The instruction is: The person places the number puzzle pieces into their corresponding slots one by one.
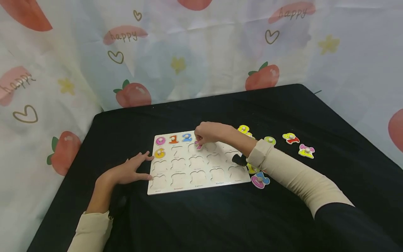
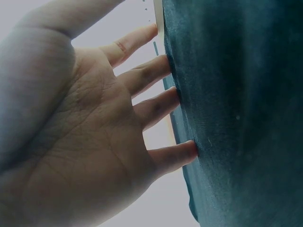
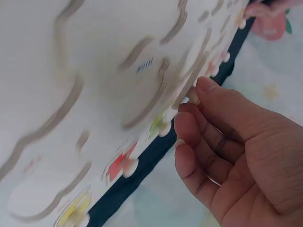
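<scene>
A white wooden number puzzle board [image 1: 184,187] lies on the table, with a pink 0 [image 1: 160,141], orange 1 [image 1: 173,139], blue 2 [image 1: 187,137] and orange-yellow 6 [image 1: 159,153] seated at its upper left. My right hand [image 1: 211,133] is over the upper part of the board, pinching a pink number puzzle piece [image 1: 198,145] by its knob. Its digit is mostly covered in the head view; in the right wrist view it appears tilted, edge-on. Spread and nearly straight, the fingers of my left hand [image 1: 127,170] touch the board's left edge.
Right of the board lie loose knobbed pieces: yellow [image 1: 243,129], green [image 1: 269,140], yellow-and-red [image 1: 290,138], pink-and-yellow [image 1: 306,151] and blue-and-pink [image 1: 260,180]. My right forearm partly covers others. A black cloth [image 1: 201,220] covers the table; a printed curtain [image 1: 201,52] hangs behind.
</scene>
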A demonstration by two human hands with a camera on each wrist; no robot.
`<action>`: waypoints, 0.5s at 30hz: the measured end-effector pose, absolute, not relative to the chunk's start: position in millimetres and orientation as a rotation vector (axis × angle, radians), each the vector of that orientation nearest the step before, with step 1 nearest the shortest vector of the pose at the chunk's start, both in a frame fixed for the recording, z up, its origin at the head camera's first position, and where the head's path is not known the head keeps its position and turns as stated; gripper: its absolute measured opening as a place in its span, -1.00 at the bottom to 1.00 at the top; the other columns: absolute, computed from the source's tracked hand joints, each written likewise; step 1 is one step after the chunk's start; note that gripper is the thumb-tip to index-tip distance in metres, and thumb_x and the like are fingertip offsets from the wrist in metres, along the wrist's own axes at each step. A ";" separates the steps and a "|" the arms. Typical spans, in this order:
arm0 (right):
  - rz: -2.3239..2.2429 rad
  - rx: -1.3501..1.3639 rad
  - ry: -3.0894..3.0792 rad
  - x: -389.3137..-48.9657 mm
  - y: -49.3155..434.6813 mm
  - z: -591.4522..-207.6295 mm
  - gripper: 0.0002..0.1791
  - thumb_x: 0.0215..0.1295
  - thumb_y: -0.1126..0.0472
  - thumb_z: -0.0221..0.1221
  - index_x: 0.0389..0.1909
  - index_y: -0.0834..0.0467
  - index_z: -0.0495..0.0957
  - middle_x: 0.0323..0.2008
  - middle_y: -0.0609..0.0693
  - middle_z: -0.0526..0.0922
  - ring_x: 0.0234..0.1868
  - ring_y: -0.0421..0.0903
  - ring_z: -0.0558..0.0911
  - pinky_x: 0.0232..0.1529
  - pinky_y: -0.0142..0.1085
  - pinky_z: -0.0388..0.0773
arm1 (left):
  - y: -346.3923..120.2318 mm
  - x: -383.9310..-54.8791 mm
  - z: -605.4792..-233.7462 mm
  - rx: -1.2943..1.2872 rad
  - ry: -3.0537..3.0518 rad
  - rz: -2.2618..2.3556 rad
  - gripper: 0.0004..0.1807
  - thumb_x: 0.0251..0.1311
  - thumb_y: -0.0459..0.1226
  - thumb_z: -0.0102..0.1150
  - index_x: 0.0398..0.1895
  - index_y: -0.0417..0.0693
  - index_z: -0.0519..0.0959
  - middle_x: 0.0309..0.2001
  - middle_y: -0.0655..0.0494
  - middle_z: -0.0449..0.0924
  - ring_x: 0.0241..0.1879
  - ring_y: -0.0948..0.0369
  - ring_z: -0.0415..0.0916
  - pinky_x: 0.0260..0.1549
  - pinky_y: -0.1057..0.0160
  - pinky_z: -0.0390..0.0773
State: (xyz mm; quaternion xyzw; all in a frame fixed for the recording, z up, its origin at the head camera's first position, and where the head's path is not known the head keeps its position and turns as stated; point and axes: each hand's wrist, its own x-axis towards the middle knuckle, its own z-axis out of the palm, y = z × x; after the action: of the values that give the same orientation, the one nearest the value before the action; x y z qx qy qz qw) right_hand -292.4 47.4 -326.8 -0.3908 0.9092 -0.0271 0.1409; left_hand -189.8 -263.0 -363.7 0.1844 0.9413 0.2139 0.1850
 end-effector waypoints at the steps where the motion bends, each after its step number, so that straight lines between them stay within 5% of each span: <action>1: -0.059 -1.144 2.627 -291.0 42.1 -328.3 -0.89 0.23 0.16 0.25 -0.35 0.13 0.61 -0.44 -0.11 0.57 -0.43 -0.19 0.47 -0.41 -0.39 0.42 | -262.9 -189.4 -363.5 0.518 2.656 0.600 -0.08 0.06 0.11 0.25 0.39 -0.18 0.17 0.42 -0.31 -0.08 0.39 -0.24 -0.29 0.17 -0.40 -0.27; 15: -0.058 -1.232 2.648 -279.7 -5.6 -339.3 -0.90 0.23 0.17 0.26 -0.37 0.12 0.60 -0.48 -0.13 0.56 -0.44 -0.20 0.49 -0.40 -0.43 0.41 | -264.4 -188.8 -364.8 0.536 2.660 0.614 -0.08 0.04 0.09 0.28 0.38 -0.18 0.20 0.41 -0.32 -0.07 0.39 -0.24 -0.28 0.17 -0.40 -0.24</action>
State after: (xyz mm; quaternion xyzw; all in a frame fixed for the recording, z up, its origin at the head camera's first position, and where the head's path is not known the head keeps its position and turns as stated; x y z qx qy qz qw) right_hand -279.7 -5.6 -339.3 -0.4193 0.9009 -0.0198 0.1102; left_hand -188.8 -264.4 -364.8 0.1895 0.9407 0.2172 0.1788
